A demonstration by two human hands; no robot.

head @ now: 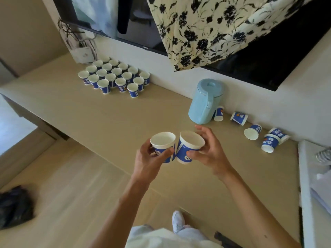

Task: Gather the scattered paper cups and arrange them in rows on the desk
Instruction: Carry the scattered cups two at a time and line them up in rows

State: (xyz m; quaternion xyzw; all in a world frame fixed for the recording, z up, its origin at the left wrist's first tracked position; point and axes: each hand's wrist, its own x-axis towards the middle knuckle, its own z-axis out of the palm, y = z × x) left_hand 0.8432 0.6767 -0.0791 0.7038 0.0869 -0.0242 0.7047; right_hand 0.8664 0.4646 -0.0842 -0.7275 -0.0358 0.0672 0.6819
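Note:
My left hand (152,158) grips an upright blue-and-white paper cup (163,142) over the front edge of the beige desk (107,119). My right hand (207,151) holds a second cup (189,145), tilted a little and touching the first. Several cups stand in rows (114,76) at the far left of the desk by the wall. Several more lie scattered on the right: one cup (218,114) behind the kettle, a tipped cup (239,118), another tipped cup (252,132), and two near the right end (270,143).
A light blue kettle (204,102) stands by the wall right of centre. A wall-mounted dark screen (268,65) with a floral cloth (206,29) draped over it hangs above. A white surface (308,176) borders the desk's right end. A black bag (14,206) lies on the floor.

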